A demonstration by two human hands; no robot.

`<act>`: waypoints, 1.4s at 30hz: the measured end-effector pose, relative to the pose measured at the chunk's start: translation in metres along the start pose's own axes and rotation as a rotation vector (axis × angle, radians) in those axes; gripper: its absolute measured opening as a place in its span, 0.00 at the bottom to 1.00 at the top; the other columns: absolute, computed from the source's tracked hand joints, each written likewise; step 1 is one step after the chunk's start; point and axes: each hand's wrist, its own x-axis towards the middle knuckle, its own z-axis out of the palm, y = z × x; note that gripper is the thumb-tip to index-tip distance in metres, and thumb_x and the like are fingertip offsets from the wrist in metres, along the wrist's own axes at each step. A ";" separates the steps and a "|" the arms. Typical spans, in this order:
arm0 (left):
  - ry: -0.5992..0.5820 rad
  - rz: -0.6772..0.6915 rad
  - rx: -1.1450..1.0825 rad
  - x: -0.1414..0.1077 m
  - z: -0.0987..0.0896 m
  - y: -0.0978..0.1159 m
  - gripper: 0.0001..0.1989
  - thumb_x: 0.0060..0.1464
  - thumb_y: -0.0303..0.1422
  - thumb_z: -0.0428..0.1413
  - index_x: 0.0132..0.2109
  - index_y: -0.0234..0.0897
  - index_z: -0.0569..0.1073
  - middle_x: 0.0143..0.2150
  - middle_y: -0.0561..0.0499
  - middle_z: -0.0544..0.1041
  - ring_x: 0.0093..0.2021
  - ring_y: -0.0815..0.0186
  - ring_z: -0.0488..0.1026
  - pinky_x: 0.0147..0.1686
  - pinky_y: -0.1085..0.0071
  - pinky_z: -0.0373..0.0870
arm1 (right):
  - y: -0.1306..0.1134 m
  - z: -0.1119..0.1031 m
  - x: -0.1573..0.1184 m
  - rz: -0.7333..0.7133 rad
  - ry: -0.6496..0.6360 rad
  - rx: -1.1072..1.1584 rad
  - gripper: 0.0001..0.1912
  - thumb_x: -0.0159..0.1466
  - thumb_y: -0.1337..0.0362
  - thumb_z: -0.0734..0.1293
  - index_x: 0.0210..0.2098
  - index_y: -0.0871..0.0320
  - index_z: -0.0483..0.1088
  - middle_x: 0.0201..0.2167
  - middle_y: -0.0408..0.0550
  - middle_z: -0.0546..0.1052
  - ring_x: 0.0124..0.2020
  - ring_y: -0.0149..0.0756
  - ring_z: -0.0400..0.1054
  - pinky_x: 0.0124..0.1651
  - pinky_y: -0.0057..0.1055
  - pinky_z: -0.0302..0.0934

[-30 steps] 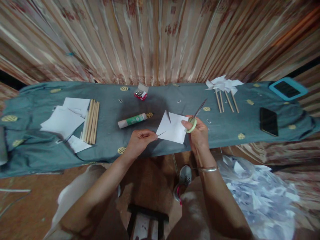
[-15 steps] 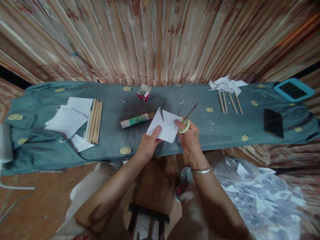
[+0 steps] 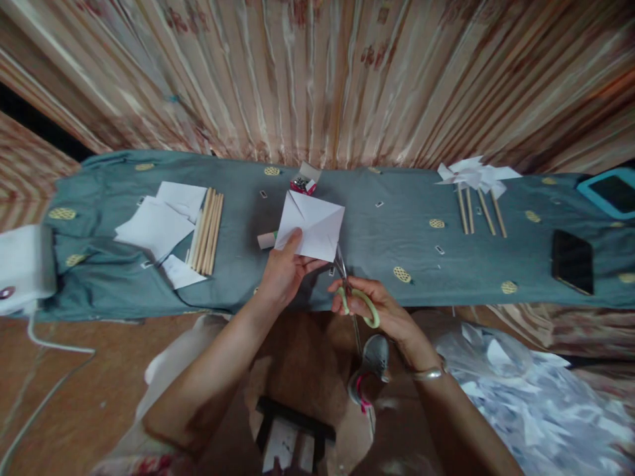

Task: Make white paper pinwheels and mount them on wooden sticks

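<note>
A square sheet of white paper (image 3: 317, 225) with creases and a slit at its upper left corner is held up over the table. My left hand (image 3: 286, 272) grips its lower left part, thumb on top. Scissors (image 3: 368, 305) with pale green handles are in my right hand (image 3: 380, 307), fingers at the loops. Their blades point up at the paper's lower right corner. Behind the paper, a glue tube (image 3: 266, 240) shows only its end. An open small red box (image 3: 303, 183) of metal bits lies just beyond the paper.
On the left are white sheets (image 3: 156, 227), wooden sticks (image 3: 208, 231) and a white device (image 3: 24, 270). Paper pinwheels on sticks (image 3: 476, 177), a black phone (image 3: 572, 262) and a blue-framed device (image 3: 608, 192) lie right. A bag of paper pieces (image 3: 546, 403) stands at lower right.
The paper has turned, and my right hand has let go of it and moved down. The scissors have swung round so their blades meet the paper's corner. The camera view has shifted.
</note>
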 end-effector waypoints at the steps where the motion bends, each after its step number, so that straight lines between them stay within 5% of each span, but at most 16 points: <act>1: -0.002 -0.003 0.008 -0.001 0.000 0.001 0.17 0.57 0.37 0.58 0.50 0.33 0.70 0.38 0.45 0.82 0.39 0.60 0.81 0.46 0.60 0.76 | 0.000 0.001 0.000 0.012 -0.009 -0.009 0.24 0.52 0.45 0.74 0.39 0.57 0.73 0.27 0.42 0.76 0.28 0.30 0.68 0.34 0.28 0.63; 18: 0.031 -0.020 0.059 -0.003 0.003 -0.003 0.11 0.57 0.36 0.57 0.45 0.35 0.71 0.31 0.49 0.80 0.32 0.64 0.79 0.37 0.69 0.78 | 0.002 0.001 0.003 0.024 0.023 -0.028 0.18 0.52 0.51 0.75 0.35 0.57 0.76 0.22 0.41 0.74 0.23 0.28 0.66 0.27 0.25 0.62; 28: 0.019 -0.024 0.046 -0.003 0.001 -0.005 0.11 0.57 0.36 0.57 0.45 0.34 0.72 0.33 0.48 0.80 0.34 0.62 0.80 0.41 0.65 0.78 | 0.006 -0.002 0.005 0.018 0.024 -0.082 0.20 0.51 0.48 0.75 0.35 0.57 0.75 0.22 0.40 0.72 0.23 0.27 0.63 0.27 0.25 0.58; 36: 0.010 -0.017 0.035 -0.002 0.001 -0.005 0.09 0.59 0.33 0.55 0.45 0.34 0.72 0.31 0.48 0.80 0.30 0.64 0.79 0.34 0.66 0.79 | 0.007 -0.002 0.005 0.011 0.042 -0.074 0.20 0.50 0.49 0.76 0.34 0.57 0.76 0.20 0.38 0.70 0.21 0.26 0.60 0.25 0.25 0.57; 42: 0.014 -0.017 0.023 -0.002 0.001 -0.004 0.10 0.59 0.33 0.55 0.45 0.33 0.72 0.32 0.48 0.81 0.32 0.62 0.80 0.40 0.63 0.79 | 0.004 -0.001 0.006 0.035 0.066 -0.021 0.18 0.47 0.53 0.78 0.33 0.57 0.77 0.19 0.37 0.71 0.20 0.24 0.61 0.24 0.23 0.57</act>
